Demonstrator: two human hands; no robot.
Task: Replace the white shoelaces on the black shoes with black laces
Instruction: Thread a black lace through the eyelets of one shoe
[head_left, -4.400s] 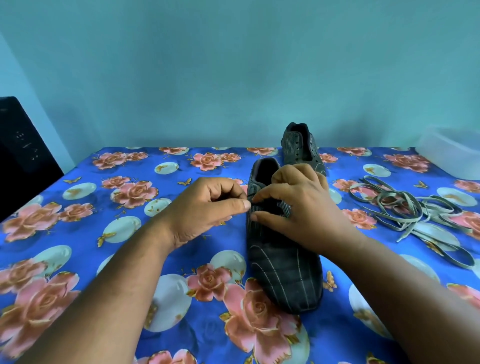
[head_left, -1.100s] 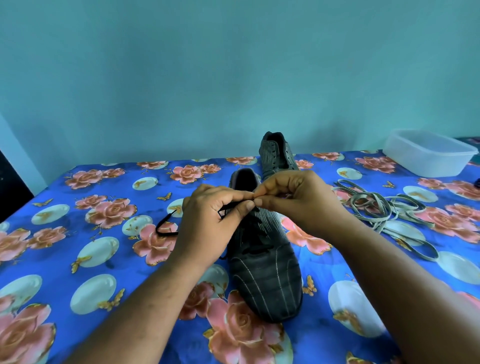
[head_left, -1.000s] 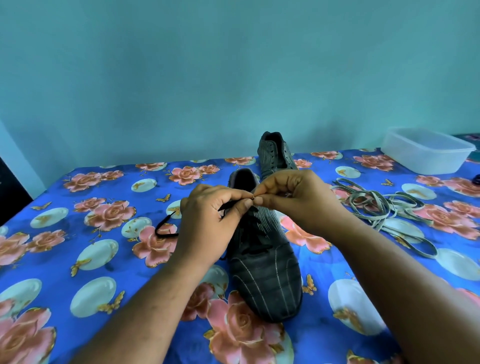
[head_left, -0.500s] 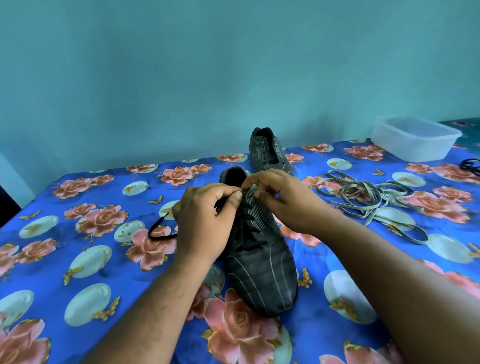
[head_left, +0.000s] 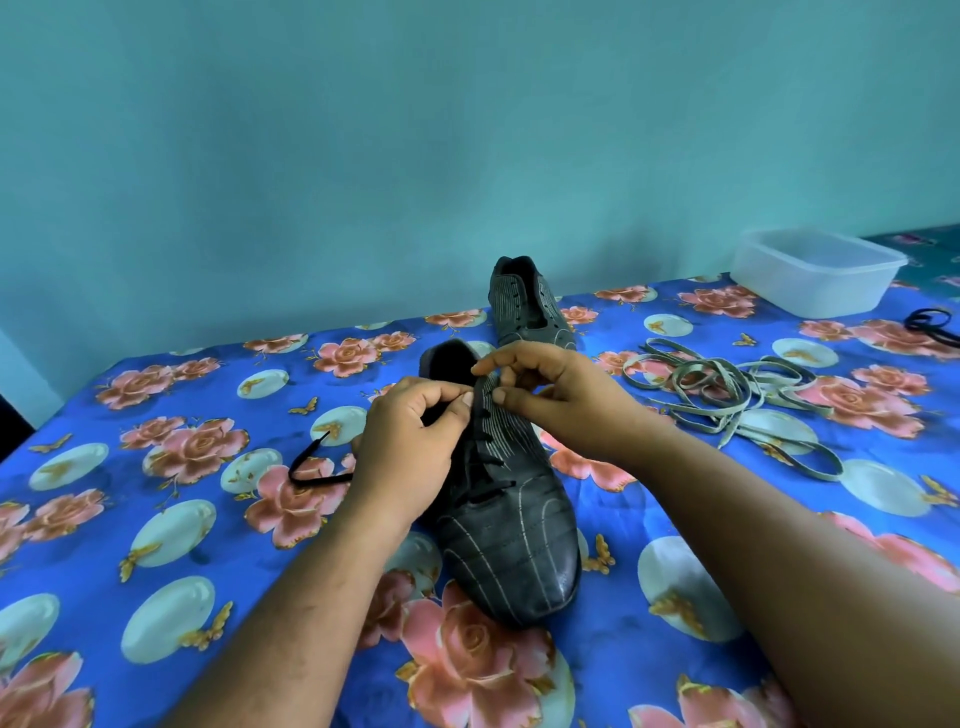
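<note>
A blue flowered cloth (head_left: 156, 467) covers the table, and on it, far right, sits a clear plastic tub (head_left: 818, 273), with a pile of loose white laces (head_left: 727, 400) nearer the middle. A black shoe (head_left: 511, 525) lies in the middle with its toe toward the person, and a second black shoe (head_left: 530, 306) stands just behind it. The left hand (head_left: 410, 447) pinches the black lace (head_left: 317, 467) beside the near shoe's top holes, its loose end trailing left, while the right hand (head_left: 550, 395) pinches the shoe's top edge.
</note>
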